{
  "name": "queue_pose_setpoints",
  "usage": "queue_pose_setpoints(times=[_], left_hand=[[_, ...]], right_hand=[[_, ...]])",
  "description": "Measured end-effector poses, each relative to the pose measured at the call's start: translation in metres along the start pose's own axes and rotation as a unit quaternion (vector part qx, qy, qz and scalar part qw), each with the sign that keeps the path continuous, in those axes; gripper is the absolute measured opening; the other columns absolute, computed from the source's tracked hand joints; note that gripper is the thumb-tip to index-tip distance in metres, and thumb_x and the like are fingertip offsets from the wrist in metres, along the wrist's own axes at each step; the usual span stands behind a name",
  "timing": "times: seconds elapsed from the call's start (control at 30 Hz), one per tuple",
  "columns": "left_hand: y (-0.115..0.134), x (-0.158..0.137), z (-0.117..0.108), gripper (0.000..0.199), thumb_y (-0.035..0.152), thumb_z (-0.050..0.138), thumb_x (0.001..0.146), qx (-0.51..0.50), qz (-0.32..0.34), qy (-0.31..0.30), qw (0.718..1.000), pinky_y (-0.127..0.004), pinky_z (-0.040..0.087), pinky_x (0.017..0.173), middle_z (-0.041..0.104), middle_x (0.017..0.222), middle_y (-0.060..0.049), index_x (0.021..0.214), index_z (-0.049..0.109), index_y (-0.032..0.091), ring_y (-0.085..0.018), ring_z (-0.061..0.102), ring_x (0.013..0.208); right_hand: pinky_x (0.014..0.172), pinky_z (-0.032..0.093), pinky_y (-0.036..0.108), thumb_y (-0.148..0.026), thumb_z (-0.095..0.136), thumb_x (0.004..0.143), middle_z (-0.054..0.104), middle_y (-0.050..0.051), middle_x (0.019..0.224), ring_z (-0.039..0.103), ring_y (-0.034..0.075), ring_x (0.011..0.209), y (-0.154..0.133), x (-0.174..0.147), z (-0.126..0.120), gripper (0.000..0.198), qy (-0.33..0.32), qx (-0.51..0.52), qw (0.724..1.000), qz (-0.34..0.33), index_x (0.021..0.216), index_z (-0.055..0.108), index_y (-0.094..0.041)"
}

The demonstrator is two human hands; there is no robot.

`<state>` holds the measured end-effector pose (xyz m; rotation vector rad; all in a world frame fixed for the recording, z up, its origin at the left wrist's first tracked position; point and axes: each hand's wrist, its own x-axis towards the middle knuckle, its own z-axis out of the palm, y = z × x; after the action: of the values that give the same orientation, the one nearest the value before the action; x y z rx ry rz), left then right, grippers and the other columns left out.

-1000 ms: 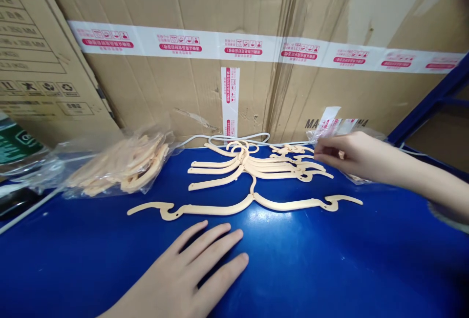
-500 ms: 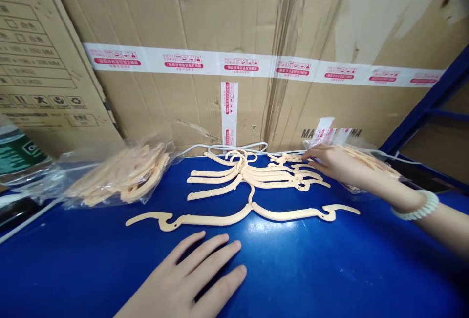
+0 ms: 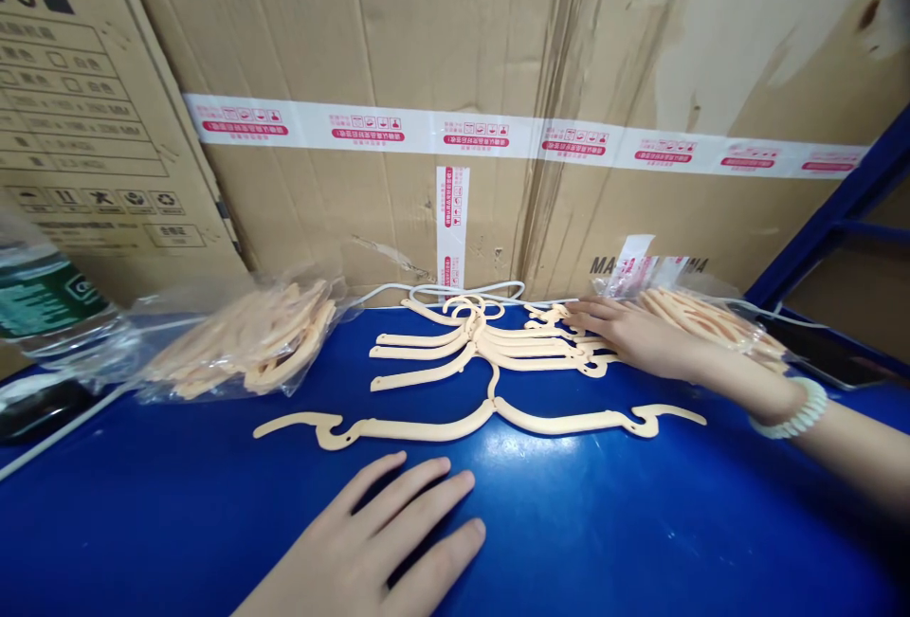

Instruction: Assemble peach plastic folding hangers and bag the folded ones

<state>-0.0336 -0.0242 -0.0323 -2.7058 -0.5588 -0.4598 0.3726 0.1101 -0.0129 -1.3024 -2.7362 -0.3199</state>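
My left hand (image 3: pixel 384 541) rests flat on the blue table with its fingers spread, holding nothing. Just beyond its fingertips lies a cream plastic folding hanger (image 3: pixel 427 429) with both arms spread and a hooked piece at each end. Farther back, several partly assembled hangers (image 3: pixel 419 352) overlap in a stack; their left arms lack end pieces. My right hand (image 3: pixel 640 337) reaches over the stack's right side, fingers stretched toward a small heap of loose hooked end pieces (image 3: pixel 547 316). Its fingertips are at the heap's edge, and its palm side is hidden.
Clear plastic bags of cream hanger parts lie at left (image 3: pixel 242 337) and right (image 3: pixel 711 318). A water bottle (image 3: pixel 49 295) and a black object (image 3: pixel 43 408) stand far left. A white cable (image 3: pixel 384 290) runs along the back before a large cardboard box (image 3: pixel 341 209). A dark flat device (image 3: pixel 831 361) lies far right.
My right hand has moved left, its fingertips now at the heap of end pieces, uncovering more of the right bag. My left hand stays flat. The view has shifted slightly.
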Motion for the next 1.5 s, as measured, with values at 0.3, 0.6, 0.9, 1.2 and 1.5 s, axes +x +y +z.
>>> queue_pose_setpoints(times=[0.3,0.6,0.9,1.2,1.5], left_hand=[[0.001,-0.001,-0.005,0.038,0.033,0.05,0.098,-0.028,-0.007,-0.046,0.999,-0.035,0.037,0.11,0.062,0.138,-0.004,0.135,0.056,0.024,-0.026,0.059,0.123],[0.005,0.002,-0.01,0.043,0.02,0.065,0.088,-0.279,-0.13,-0.01,0.951,-0.029,0.033,0.111,0.064,0.134,-0.002,0.129,0.056,0.026,-0.021,0.057,0.123],[-0.006,0.015,-0.025,0.055,0.02,0.07,0.083,-0.6,-0.224,-0.052,0.766,-0.034,0.048,0.102,0.068,0.128,-0.001,0.133,0.056,0.038,-0.024,0.062,0.119],[-0.002,0.024,-0.013,0.025,0.043,0.064,0.09,-0.68,-0.44,0.063,0.584,-0.026,0.049,0.07,0.065,0.082,-0.002,0.092,0.064,0.018,-0.015,0.061,0.075],[-0.009,0.026,-0.014,0.037,0.047,0.076,0.077,-0.721,-0.49,0.132,0.472,-0.023,0.041,0.056,0.062,0.068,0.002,0.078,0.054,0.017,-0.01,0.055,0.056]], right_hand=[[0.104,0.047,0.053,-0.01,0.038,0.091,0.059,0.016,0.136,0.053,0.032,0.128,-0.003,0.001,-0.002,0.048,0.031,-0.002,0.999,-0.012,0.133,0.059,-0.016],[0.093,0.053,0.053,-0.018,0.041,0.097,0.061,0.017,0.123,0.058,0.032,0.114,-0.036,0.009,-0.033,0.039,0.18,0.017,0.983,0.003,0.131,0.059,-0.017],[0.091,0.059,0.03,-0.017,0.056,0.096,0.064,0.003,0.129,0.066,0.02,0.112,-0.163,-0.009,-0.058,0.041,0.097,0.529,0.843,0.02,0.129,0.061,-0.04],[0.102,0.052,0.035,-0.019,0.057,0.095,0.051,-0.002,0.146,0.054,0.019,0.129,-0.194,-0.022,-0.052,0.056,-0.101,0.598,0.794,-0.053,0.141,0.043,-0.049],[0.08,0.053,0.05,-0.026,0.051,0.094,0.069,0.013,0.099,0.063,0.032,0.094,-0.11,0.012,-0.026,0.019,0.158,0.131,0.979,-0.008,0.103,0.067,-0.021]])
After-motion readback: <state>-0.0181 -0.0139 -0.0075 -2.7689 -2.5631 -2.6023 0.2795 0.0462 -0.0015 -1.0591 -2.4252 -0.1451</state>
